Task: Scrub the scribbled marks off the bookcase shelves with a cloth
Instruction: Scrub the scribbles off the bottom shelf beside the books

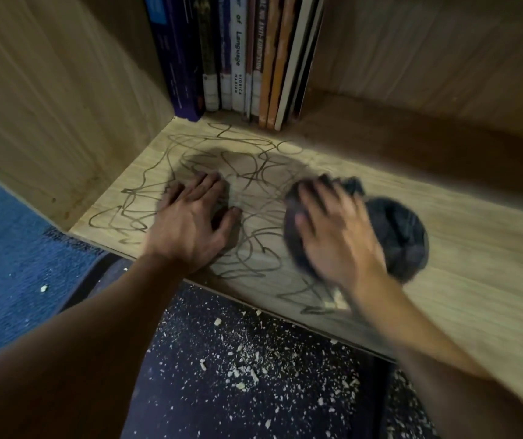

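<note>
The light wooden shelf (475,264) carries dark scribbled marks (253,172) under and around the left hand (190,223), which lies flat on it. Just right of that hand, a dark cloth (402,236) sits under the right hand (339,236). Beyond both hands, a row of books (241,58) stands upright.
</note>
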